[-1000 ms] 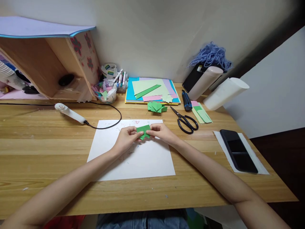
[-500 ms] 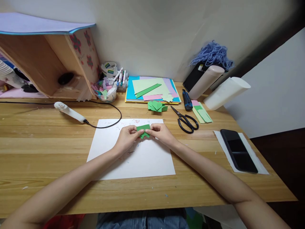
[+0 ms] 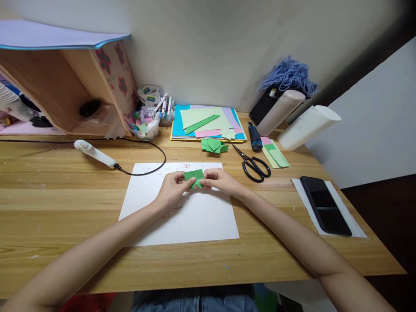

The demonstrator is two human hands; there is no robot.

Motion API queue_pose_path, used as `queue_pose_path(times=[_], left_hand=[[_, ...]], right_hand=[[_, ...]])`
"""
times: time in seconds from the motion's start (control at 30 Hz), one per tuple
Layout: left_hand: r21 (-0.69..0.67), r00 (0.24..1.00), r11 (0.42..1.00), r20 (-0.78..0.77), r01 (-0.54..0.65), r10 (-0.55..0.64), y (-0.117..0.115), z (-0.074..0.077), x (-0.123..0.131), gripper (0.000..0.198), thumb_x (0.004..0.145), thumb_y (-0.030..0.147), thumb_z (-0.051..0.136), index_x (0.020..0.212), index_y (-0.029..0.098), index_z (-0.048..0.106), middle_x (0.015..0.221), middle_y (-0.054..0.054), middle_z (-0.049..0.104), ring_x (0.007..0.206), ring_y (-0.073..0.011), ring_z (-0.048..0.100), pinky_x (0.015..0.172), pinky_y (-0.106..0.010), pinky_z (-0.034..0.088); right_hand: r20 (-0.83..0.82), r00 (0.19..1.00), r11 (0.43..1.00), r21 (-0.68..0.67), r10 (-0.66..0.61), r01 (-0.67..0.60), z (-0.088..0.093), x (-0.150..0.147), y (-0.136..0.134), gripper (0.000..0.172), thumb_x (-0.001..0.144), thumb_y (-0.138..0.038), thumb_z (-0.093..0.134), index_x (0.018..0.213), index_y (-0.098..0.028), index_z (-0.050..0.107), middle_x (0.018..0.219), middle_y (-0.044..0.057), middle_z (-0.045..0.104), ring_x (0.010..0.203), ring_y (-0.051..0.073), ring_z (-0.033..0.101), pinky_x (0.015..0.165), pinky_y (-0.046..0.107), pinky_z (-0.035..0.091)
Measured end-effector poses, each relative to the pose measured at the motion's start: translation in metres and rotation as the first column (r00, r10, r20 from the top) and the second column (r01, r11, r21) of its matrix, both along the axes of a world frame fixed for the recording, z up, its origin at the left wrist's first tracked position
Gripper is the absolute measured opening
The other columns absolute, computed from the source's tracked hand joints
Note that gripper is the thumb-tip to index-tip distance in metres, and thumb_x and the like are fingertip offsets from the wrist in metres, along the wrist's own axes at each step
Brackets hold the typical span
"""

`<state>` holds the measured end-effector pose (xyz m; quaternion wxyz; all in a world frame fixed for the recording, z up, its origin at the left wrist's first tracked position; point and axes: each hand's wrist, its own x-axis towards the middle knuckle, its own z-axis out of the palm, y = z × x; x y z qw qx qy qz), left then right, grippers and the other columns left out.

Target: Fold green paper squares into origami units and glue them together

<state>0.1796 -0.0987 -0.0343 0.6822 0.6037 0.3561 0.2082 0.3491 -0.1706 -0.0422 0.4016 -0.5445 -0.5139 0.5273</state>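
Note:
A small folded green paper [image 3: 194, 175] is pinched between my two hands, its lower edge ending in pointed flaps. My left hand [image 3: 173, 187] grips its left side, thumb across the front. On the right side, my right hand [image 3: 221, 181] closes thumb and fingers on the paper's edge. Beneath both hands lies a white sheet [image 3: 201, 221] with small coloured marks. Just beyond the sheet sits a cluster of folded green paper pieces [image 3: 213, 145]. Black-handled scissors [image 3: 251, 164] rest to the right of it.
Coloured paper sheets [image 3: 182, 113] are stacked by the wall. A corded white tool [image 3: 94, 154] lies left, near a tub of paper scraps [image 3: 144, 130] and markers [image 3: 167, 106]. Rightward are a blue cutter [image 3: 255, 138], paper slips [image 3: 276, 155], a white roll [image 3: 310, 126] and a phone [image 3: 325, 206].
The green paper has shifted slightly left and turned a little, showing more of its upper part. My right thumb has drawn back towards its right edge.

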Motion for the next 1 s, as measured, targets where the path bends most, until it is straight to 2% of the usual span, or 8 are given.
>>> queue_pose_path(times=[0.13,0.23,0.33,0.4,0.57,0.73,0.87,1.0], left_hand=[[0.046,1.0,0.999,-0.014,0.018,-0.017,-0.0003,-0.001,-0.0002,0.036,0.064,0.043,0.068,0.075,0.01,0.063,0.071,-0.007,0.068,0.064,-0.0175,0.062,0.058,-0.027,0.048],[0.067,0.999,0.997,-0.008,0.042,-0.041,-0.0001,-0.0019,-0.0006,0.036,0.065,0.043,0.067,0.078,0.01,0.063,0.073,-0.008,0.068,0.064,-0.0174,0.062,0.058,-0.027,0.048],[0.084,0.995,0.992,-0.033,0.095,-0.093,0.0014,-0.0025,-0.0015,0.035,0.065,0.041,0.068,0.077,0.009,0.063,0.072,-0.009,0.068,0.064,-0.0184,0.063,0.057,-0.028,0.048],[0.078,0.989,0.987,-0.046,0.143,-0.139,0.0028,-0.0022,-0.0022,0.034,0.066,0.04,0.068,0.078,0.009,0.064,0.073,-0.01,0.068,0.064,-0.0192,0.064,0.058,-0.028,0.048],[0.056,0.978,0.977,-0.043,0.208,-0.205,0.0046,0.0019,-0.0036,0.031,0.069,0.037,0.066,0.081,0.008,0.064,0.074,-0.011,0.068,0.065,-0.0182,0.064,0.06,-0.028,0.048],[0.07,0.972,0.974,-0.11,0.215,-0.207,0.0037,0.0055,-0.0038,0.025,0.069,0.035,0.066,0.073,0.01,0.063,0.068,-0.007,0.067,0.061,-0.0163,0.062,0.056,-0.026,0.046],[0.048,0.978,0.977,-0.045,0.205,-0.203,0.0042,0.0053,-0.0023,0.027,0.068,0.037,0.067,0.071,0.011,0.06,0.068,-0.006,0.065,0.061,-0.0155,0.061,0.058,-0.026,0.047],[0.01,0.984,0.984,0.01,0.178,-0.178,0.0054,0.0027,-0.0017,0.032,0.07,0.042,0.063,0.077,0.011,0.06,0.075,-0.006,0.064,0.068,-0.0163,0.06,0.062,-0.028,0.048]], right_hand=[[0.036,0.999,1.0,0.009,-0.001,0.001,-0.0001,0.0,-0.0016,0.033,0.077,-0.041,0.058,0.06,-0.015,0.048,0.057,-0.002,0.053,0.051,0.008,0.045,0.05,0.02,0.032],[0.063,0.998,0.999,0.037,0.022,-0.024,0.0009,-0.0026,-0.0033,0.03,0.08,-0.041,0.055,0.064,-0.015,0.052,0.059,-0.002,0.053,0.054,0.008,0.046,0.051,0.02,0.033],[0.14,0.989,0.997,0.045,0.056,-0.063,0.0029,-0.0048,-0.0051,0.03,0.082,-0.042,0.053,0.069,-0.014,0.057,0.06,-0.002,0.052,0.054,0.008,0.045,0.051,0.02,0.032],[0.187,0.982,0.997,0.054,0.036,-0.047,0.0027,-0.0061,-0.0065,0.035,0.082,-0.043,0.052,0.064,-0.014,0.057,0.056,-0.003,0.05,0.051,0.008,0.043,0.05,0.02,0.031],[0.099,0.995,0.999,0.036,0.02,-0.024,-0.0021,-0.0079,-0.0083,0.044,0.088,-0.046,0.039,0.065,-0.013,0.058,0.051,-0.001,0.053,0.049,0.009,0.049,0.055,0.022,0.038],[0.146,0.989,0.995,0.101,-0.024,0.01,-0.0015,-0.0081,-0.0079,0.041,0.088,-0.043,0.042,0.062,-0.014,0.057,0.053,-0.001,0.056,0.052,0.01,0.052,0.057,0.021,0.038],[0.135,0.989,0.994,0.104,-0.059,0.045,-0.0011,-0.0089,-0.0074,0.041,0.089,-0.042,0.04,0.061,-0.015,0.054,0.05,-0.002,0.054,0.05,0.01,0.051,0.057,0.022,0.038],[0.163,0.987,0.991,0.13,0.002,-0.024,-0.0019,-0.0087,-0.0067,0.039,0.088,-0.043,0.041,0.064,-0.015,0.055,0.058,-0.001,0.055,0.056,0.01,0.051,0.057,0.022,0.037]])
